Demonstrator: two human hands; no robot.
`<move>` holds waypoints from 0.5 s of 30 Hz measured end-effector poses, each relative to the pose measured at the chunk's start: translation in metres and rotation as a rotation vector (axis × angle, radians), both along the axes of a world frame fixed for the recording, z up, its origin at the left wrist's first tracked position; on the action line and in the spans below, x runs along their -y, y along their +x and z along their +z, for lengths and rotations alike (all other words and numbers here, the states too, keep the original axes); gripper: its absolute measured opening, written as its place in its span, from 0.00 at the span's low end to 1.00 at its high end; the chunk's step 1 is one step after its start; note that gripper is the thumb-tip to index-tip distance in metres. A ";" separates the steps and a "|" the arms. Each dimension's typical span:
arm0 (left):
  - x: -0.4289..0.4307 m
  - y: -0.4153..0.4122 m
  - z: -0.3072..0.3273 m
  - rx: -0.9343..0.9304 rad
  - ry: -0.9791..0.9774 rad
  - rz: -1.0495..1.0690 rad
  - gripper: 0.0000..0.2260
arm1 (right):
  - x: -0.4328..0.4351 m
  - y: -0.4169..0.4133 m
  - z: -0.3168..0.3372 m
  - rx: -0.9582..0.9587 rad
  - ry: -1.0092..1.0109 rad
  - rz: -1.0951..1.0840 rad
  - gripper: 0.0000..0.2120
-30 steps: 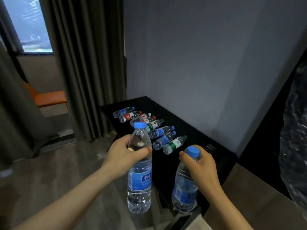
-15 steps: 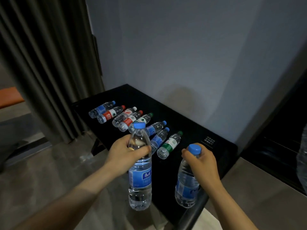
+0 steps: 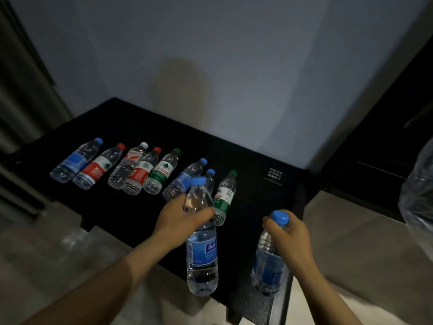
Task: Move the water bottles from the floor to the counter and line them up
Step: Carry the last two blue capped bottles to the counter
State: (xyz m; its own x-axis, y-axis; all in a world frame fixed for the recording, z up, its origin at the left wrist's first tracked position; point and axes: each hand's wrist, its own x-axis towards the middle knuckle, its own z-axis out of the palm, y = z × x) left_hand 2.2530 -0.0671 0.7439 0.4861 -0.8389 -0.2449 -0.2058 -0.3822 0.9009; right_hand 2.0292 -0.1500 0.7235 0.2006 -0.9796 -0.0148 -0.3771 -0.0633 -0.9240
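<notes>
My left hand (image 3: 181, 215) grips the neck of an upright blue-capped, blue-label water bottle (image 3: 202, 252), held above the near edge of the black counter (image 3: 121, 123). My right hand (image 3: 289, 235) holds a second blue-capped bottle (image 3: 269, 266) by its shoulder, upright, over the counter's near right corner. Several bottles lie on their sides in a row on the counter, from a blue-label one (image 3: 75, 160) at the left to a green-label one (image 3: 225, 195) at the right, just behind my left hand. Red-label bottles (image 3: 98, 168) lie among them.
A grey wall backs the counter. Dark curtains (image 3: 21, 90) hang at the left. A dark cabinet (image 3: 386, 141) stands at the right, with crinkled clear plastic (image 3: 419, 198) at the right edge. Pale floor (image 3: 46, 254) lies in front of the counter.
My view has swung right and closer to the counter. Both hands carried their bottles forward over the counter's near edge, still gripping them upright.
</notes>
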 end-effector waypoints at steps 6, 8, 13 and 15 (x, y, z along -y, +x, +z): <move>0.037 -0.005 -0.037 -0.036 0.106 -0.040 0.10 | 0.029 -0.006 -0.032 -0.002 0.119 -0.086 0.04; 0.050 -0.010 -0.048 -0.049 0.151 -0.043 0.10 | 0.042 -0.011 -0.044 -0.007 0.146 -0.103 0.04; 0.058 -0.021 -0.083 -0.066 0.226 0.016 0.06 | 0.071 -0.015 -0.075 -0.017 0.223 -0.109 0.05; 0.051 -0.023 -0.097 -0.069 0.260 0.067 0.06 | 0.078 -0.012 -0.085 -0.044 0.254 -0.078 0.06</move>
State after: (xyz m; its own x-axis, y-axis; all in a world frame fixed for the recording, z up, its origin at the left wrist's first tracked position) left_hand 2.2300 -0.1183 0.6473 0.5127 -0.7100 -0.4827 -0.1136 -0.6134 0.7816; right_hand 2.0172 -0.2283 0.6385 0.1185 -0.9557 -0.2693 -0.4116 0.1995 -0.8893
